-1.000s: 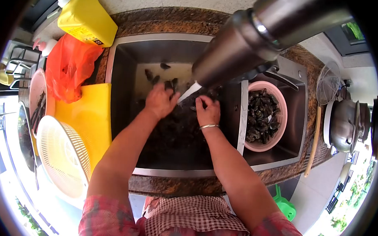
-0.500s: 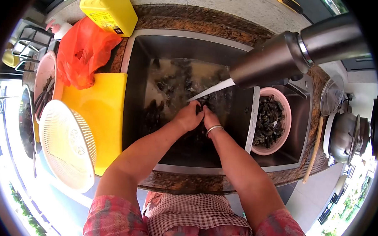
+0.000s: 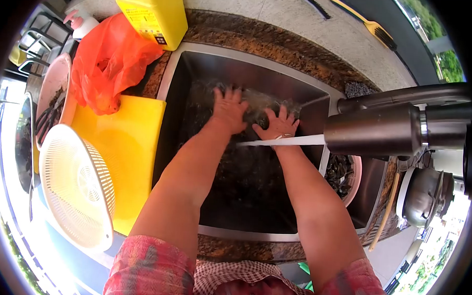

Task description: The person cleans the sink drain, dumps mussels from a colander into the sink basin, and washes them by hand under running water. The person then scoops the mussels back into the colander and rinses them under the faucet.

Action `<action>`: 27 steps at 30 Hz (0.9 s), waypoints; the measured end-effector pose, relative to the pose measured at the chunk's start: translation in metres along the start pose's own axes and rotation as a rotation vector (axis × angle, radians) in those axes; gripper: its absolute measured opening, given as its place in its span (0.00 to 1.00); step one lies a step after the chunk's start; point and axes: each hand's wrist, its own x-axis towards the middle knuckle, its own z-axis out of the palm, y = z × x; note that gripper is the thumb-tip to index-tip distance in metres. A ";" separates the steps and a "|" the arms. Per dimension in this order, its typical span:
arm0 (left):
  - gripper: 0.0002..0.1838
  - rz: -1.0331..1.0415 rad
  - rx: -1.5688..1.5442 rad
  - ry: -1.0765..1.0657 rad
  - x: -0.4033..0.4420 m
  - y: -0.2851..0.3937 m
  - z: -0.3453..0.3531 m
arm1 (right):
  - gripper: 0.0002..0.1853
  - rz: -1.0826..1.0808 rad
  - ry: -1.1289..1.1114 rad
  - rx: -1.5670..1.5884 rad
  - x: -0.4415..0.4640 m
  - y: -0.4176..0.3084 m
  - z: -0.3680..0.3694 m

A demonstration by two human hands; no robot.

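In the head view, my left hand [image 3: 229, 111] reaches into the large steel sink [image 3: 270, 70] with its fingers spread. Beside it my right hand [image 3: 278, 125], wearing a bracelet [image 3: 284, 135], is spread open too. Both are palm down over the murky, rippling water [image 3: 258, 102] at the far side, and neither grips anything. Dark shapes that look like shellfish lie under the water, too blurred to tell apart. From the dark faucet head [image 3: 374, 129] at the right, a water stream [image 3: 298, 141] runs leftward across my right wrist.
A pink basket [image 3: 356, 177] of dark mussel-like shells stands in the smaller right basin. On the left are a yellow cutting board [image 3: 134, 159], a white colander [image 3: 79, 178], a red plastic bag [image 3: 111, 60] and a yellow jug [image 3: 157, 14]. A pot [image 3: 420, 193] sits at right.
My hands were together near the sink's middle around dark shells; now they are apart, spread and farther forward. The view has shifted, and the faucet head appears lower and farther right.
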 end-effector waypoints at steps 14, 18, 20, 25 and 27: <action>0.37 -0.573 -0.556 -0.520 -0.142 -0.021 0.081 | 0.43 0.287 -0.702 0.364 -0.116 -0.006 0.030; 0.40 -0.845 -1.261 -0.864 -0.147 0.007 0.058 | 0.39 0.571 -0.728 1.350 -0.129 -0.017 0.070; 0.38 -0.891 -1.540 -0.958 -0.139 0.016 0.061 | 0.37 0.696 -0.758 1.756 -0.133 -0.025 0.052; 0.33 -0.817 -1.727 -0.635 -0.151 0.038 -0.016 | 0.33 0.744 -0.707 2.012 -0.130 -0.026 0.029; 0.32 -0.764 -1.757 -0.382 -0.156 0.041 -0.027 | 0.36 0.631 -0.563 1.979 -0.136 -0.032 0.005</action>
